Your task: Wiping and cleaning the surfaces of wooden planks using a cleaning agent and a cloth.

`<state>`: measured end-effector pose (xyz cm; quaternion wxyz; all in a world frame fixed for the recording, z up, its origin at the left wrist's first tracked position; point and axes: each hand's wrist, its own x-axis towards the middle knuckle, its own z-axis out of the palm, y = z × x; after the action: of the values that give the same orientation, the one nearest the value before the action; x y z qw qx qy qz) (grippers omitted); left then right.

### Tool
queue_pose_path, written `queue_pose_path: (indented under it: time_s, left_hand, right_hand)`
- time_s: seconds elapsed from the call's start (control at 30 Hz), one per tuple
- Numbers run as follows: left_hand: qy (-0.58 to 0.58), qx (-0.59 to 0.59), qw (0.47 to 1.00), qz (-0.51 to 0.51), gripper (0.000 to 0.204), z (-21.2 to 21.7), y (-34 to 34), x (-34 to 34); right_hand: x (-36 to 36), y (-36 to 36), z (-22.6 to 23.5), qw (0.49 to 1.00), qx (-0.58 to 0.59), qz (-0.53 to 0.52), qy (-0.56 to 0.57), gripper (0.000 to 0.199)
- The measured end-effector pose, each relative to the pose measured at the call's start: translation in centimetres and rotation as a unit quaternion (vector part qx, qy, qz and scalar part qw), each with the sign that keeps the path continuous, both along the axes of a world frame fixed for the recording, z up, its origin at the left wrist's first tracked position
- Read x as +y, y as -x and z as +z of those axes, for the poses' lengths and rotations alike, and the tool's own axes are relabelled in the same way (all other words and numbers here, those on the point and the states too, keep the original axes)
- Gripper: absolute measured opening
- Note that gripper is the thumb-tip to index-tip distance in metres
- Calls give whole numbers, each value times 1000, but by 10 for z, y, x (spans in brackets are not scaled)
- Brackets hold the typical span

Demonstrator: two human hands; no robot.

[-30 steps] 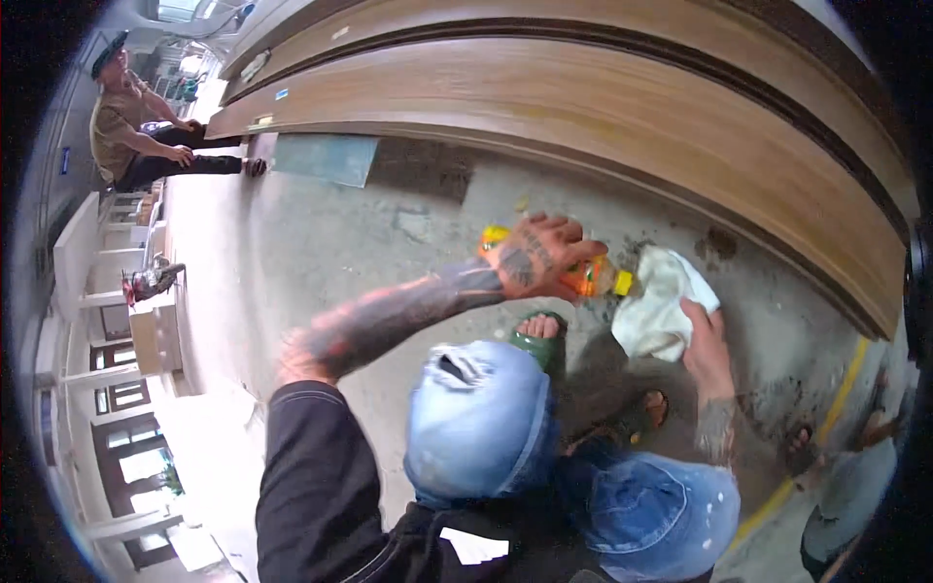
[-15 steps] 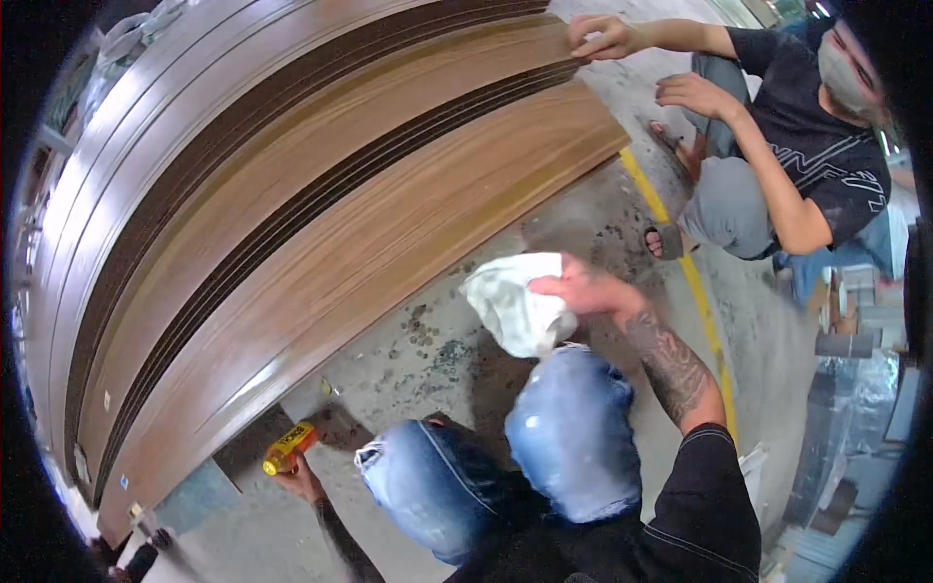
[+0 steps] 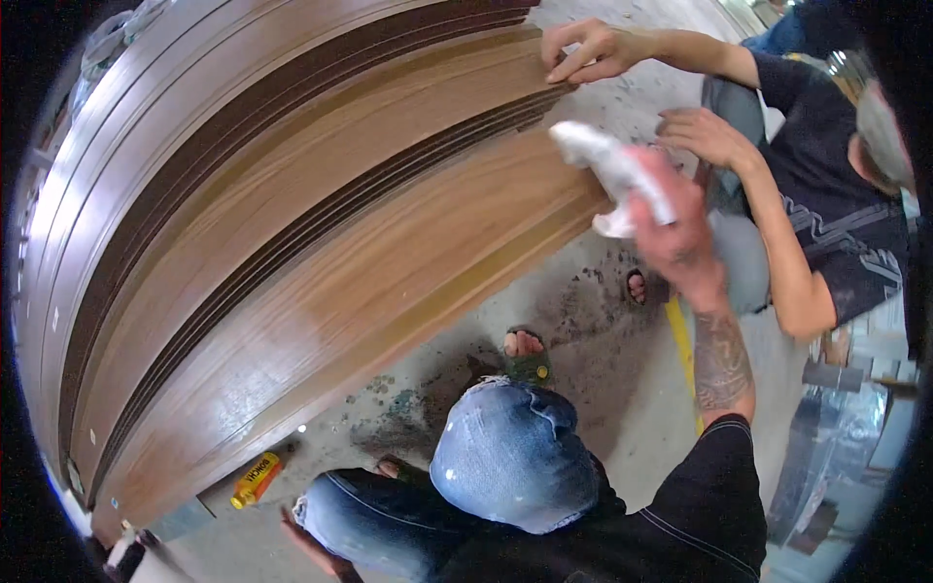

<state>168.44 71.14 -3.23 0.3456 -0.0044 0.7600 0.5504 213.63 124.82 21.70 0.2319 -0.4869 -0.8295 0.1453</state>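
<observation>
My right hand (image 3: 675,219), blurred by motion, grips a crumpled white cloth (image 3: 622,175) over the right end of the nearest wood-grain panel (image 3: 389,257). Beside my left knee is my left hand (image 3: 313,546), partly hidden by the jeans. It looks stretched out and holds nothing. On the floor against the panel's near edge lies a yellow-orange bottle with a yellow cap (image 3: 256,480), a short way from that hand. Behind the nearest panel, more brown panels (image 3: 437,107) with dark grooved edges stand in rows.
A co-worker in a dark shirt (image 3: 807,165) crouches at the right, one hand (image 3: 593,51) on a panel's end. Yellow tape (image 3: 682,360) runs along the stained concrete floor (image 3: 603,389). Plastic-wrapped material (image 3: 836,437) lies at the far right.
My right hand has carried the cloth up and right, from above my knee to the panel's right end. My left hand has let go of the bottle and drawn back toward my knee.
</observation>
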Motion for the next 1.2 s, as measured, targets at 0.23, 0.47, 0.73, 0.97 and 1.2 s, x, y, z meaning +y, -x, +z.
queue_pose_path:
  time_s: [0.23, 0.47, 0.73, 0.97, 1.2]
  left_hand:
    - [12, -44, 998, 38, 83, 133, -153, 132]
    - [-80, 557, 779, -279, 65, 211, -144, 283]
    - [54, 593, 693, -407, 45, 195, -10, 368]
    - [36, 551, 720, -421, 48, 175, 2, 371]
    - [97, 576, 689, -429, 51, 190, -9, 385]
  right_hand:
    - [49, 8, -38, 967, -112, 222, -53, 49]
    - [81, -20, -9, 962, -203, 170, -66, 50]
    - [136, 7, -27, 932, -190, 303, -52, 50]
    - [104, 124, -46, 893, -65, 440, -70, 48]
    - [151, 35, -11, 924, -182, 333, -47, 36]
